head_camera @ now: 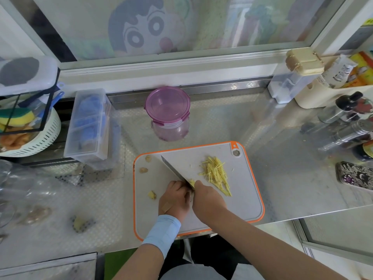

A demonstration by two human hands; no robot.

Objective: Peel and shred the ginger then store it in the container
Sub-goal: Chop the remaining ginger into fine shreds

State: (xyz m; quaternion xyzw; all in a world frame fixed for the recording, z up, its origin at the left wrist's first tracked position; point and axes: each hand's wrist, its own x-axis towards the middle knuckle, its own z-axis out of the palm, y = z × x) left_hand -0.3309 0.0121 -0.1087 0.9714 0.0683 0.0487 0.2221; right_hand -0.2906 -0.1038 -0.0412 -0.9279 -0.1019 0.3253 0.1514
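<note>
Yellow ginger shreds [216, 174] heap at the right of the cutting board [248, 199], clear of the knife [173, 170] the right hand [207, 199] grips, left hand [175, 199] curled over the uncut ginger piece [192, 182] mid-board to steady it; lidded container [167, 106] waits just behind.
</note>
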